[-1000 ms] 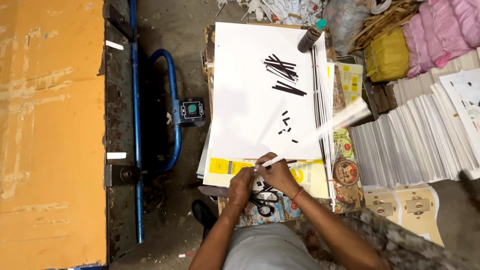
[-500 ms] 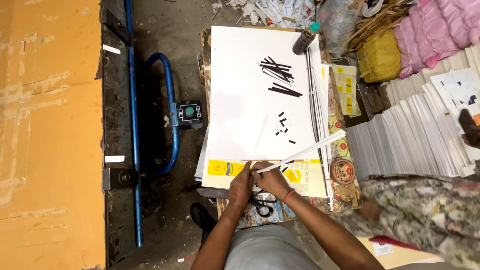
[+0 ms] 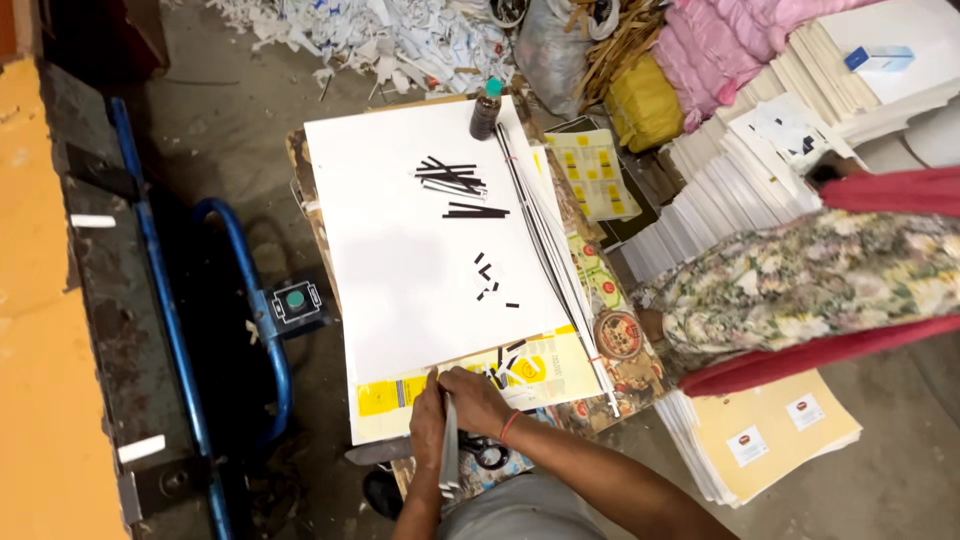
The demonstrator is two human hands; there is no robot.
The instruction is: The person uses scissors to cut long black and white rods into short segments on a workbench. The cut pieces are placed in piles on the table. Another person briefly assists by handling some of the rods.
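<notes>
- Cluttered workshop floor surrounds the low surface [image 3: 318, 215] in front of you, which carries a large white sheet of card [image 3: 400, 230].
- Your left hand [image 3: 428, 425] and right hand [image 3: 478, 398] meet at the near edge of the surface, both closed around a long pale flat strip [image 3: 449, 450] that points back toward your body.
- Your hands rest over a yellow printed sheet [image 3: 545, 370] that pokes out from under the white card.
- Black-handled scissors [image 3: 485, 455] lie just under your right wrist, partly hidden.
- Short black strips [image 3: 452, 180] lie in a loose pile on the far half of the white card, with smaller black bits [image 3: 490, 280] scattered nearer to you.
- Thin long strips [image 3: 550, 240] run along the card's right edge.
- One dark bottle with a green cap [image 3: 486, 110] stands at the card's far right corner.
- To your right, another person in a floral sleeve [image 3: 800, 280] leans over stacks of white sheets [image 3: 740, 190].
- To your left stands a blue metal handle with a green button box [image 3: 293, 300].
</notes>
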